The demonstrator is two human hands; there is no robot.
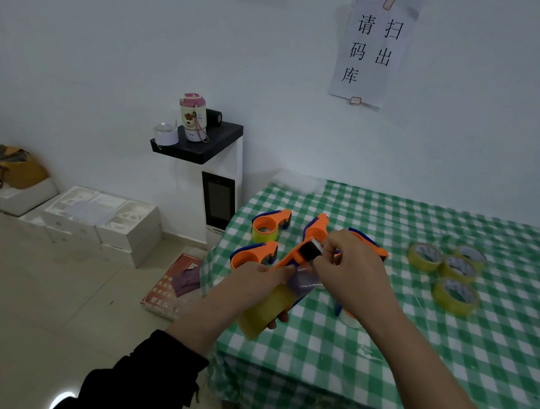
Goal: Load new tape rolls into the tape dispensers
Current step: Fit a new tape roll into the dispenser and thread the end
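Note:
My left hand grips an orange tape dispenser with a yellow tape roll in it, held over the table's left edge. My right hand pinches the clear tape end near the dispenser's black toothed cutter. Several more orange and blue dispensers lie on the checked cloth: one with a yellow roll at the back left, one at the left edge, and others partly hidden behind my hands. Three loose yellow tape rolls sit to the right.
The table has a green and white checked cover. On the floor to the left are a red book, white foam boxes and a bag. A white cabinet with a bottle stands by the wall.

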